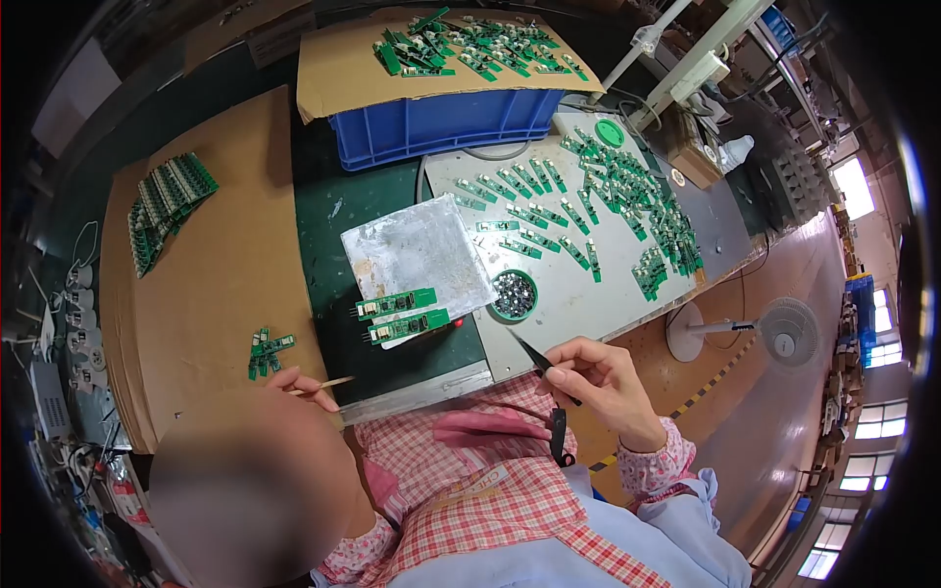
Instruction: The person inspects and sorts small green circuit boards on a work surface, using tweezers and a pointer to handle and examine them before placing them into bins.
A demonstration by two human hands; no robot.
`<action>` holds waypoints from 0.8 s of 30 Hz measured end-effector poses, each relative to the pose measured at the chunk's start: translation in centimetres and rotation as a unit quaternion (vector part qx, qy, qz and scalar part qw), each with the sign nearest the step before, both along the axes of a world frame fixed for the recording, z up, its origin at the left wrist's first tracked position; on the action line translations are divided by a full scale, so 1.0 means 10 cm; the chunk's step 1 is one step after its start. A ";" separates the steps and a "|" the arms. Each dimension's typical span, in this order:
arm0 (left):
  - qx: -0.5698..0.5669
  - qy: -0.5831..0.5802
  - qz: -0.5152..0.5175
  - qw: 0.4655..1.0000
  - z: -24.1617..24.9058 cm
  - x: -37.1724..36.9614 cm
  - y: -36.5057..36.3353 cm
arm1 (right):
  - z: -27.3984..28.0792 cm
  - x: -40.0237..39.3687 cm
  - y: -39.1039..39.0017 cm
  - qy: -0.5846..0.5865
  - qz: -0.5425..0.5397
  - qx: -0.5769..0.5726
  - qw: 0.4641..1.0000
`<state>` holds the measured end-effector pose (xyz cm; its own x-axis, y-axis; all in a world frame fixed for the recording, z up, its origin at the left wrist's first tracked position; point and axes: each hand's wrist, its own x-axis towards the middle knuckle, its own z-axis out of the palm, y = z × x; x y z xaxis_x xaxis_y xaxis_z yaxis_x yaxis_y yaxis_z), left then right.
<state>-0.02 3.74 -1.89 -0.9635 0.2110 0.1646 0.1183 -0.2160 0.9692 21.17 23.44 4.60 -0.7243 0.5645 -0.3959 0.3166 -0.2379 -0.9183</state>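
The left hand (296, 381) pinches a slim stick (339, 381), nearer than the right to the lower circuit board (407, 326), which lies at its two o'clock on a metal block (417, 250), long axis running from half past eight to half past two. Farther right, the right hand (606, 388) is closed on dark tweezers (536, 358), a parts tub (513, 319) toward its ten-thirty.
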 end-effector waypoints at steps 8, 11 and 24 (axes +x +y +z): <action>-0.018 -0.013 0.050 0.999 -0.04 -0.05 -0.04 | 0.15 -0.39 0.05 0.000 0.071 0.029 0.997; -0.012 -0.020 0.044 0.999 -0.06 -0.06 -0.04 | 0.17 -0.42 0.06 -0.005 0.077 0.038 0.996; 0.001 -0.026 0.035 0.999 -0.07 -0.07 -0.02 | 0.19 -0.43 0.04 -0.013 0.103 0.060 0.993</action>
<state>-0.73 3.50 -2.58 -0.9832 0.1427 0.1141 0.0823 -0.2118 0.9739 16.85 23.87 6.51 -0.8193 0.4500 -0.3553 0.3711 -0.0560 -0.9269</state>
